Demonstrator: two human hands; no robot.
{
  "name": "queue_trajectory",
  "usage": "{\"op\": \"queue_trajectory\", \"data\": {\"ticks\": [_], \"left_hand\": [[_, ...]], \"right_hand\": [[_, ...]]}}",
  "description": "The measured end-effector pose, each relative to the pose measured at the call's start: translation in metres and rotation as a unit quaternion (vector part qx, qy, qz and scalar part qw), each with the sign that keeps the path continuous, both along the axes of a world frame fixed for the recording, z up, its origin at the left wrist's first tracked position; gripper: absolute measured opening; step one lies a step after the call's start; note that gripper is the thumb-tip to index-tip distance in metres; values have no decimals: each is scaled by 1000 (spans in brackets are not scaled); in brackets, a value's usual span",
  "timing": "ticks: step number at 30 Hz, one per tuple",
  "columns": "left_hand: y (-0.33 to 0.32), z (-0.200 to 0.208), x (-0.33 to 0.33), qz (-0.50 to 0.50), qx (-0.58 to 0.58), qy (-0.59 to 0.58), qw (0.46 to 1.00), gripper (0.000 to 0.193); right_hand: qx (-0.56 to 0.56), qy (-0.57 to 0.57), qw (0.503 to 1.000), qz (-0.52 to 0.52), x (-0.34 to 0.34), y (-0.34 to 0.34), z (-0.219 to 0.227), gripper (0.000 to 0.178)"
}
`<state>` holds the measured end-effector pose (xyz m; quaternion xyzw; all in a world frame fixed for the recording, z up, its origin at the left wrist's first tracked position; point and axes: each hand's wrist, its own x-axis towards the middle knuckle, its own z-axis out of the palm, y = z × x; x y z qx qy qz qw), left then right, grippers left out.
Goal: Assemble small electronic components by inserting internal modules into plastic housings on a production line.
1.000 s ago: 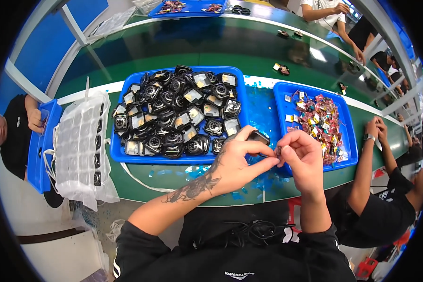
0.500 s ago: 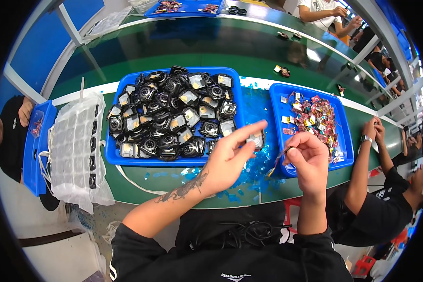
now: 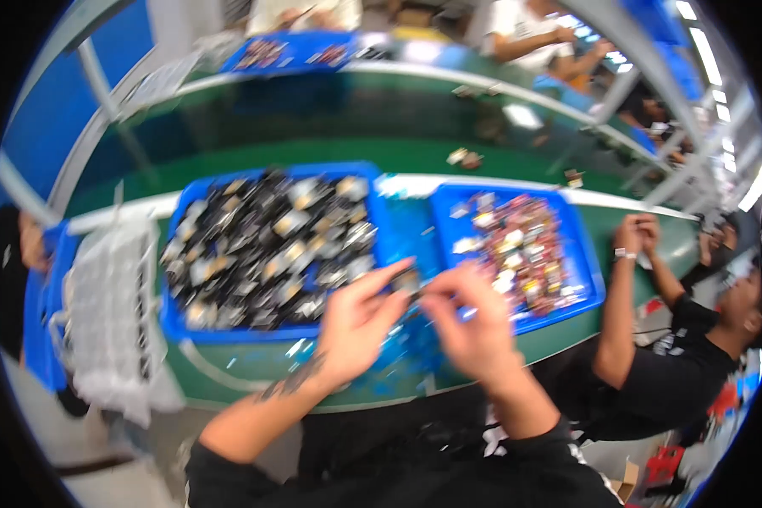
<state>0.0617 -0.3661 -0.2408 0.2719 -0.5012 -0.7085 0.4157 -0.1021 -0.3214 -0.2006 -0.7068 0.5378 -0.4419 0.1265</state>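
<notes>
My left hand (image 3: 360,320) is palm-inward at the near right corner of the larger blue tray, its index finger and thumb around a small dark watch case (image 3: 406,281). Close against that case, my right hand (image 3: 474,326) has thumb and index finger pinched together; blur hides whatever lies between them. The larger blue tray (image 3: 171,320) holds a heap of black watch cases (image 3: 271,245). In the smaller blue tray (image 3: 577,262) on the right is a pile of small red, white and yellow parts (image 3: 521,254).
Blue film scraps (image 3: 398,339) litter the green bench (image 3: 229,368) between the trays. A clear plastic tray stack (image 3: 110,313) stands at left. A co-worker's hands (image 3: 639,233) are at right; another co-worker (image 3: 533,42) sits across the bench. Loose parts (image 3: 464,157) lie beyond the trays.
My right hand has moved left, away from the smaller tray, and met my left hand at the watch case. The whole view has shifted and blurred.
</notes>
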Motion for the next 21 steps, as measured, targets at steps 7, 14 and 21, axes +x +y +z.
{"op": "queue_trajectory", "data": {"ticks": [7,14,21], "left_hand": [[5,3,17,42,41,30,998,38],[0,5,2,11,71,43,996,39],[-2,-6,7,4,16,11,1000,35]], "right_hand": [[87,-138,985,58,16,2,-5,13],[9,-56,998,-15,7,-7,-8,13],[27,-49,998,-19,9,-10,-5,15]]}}
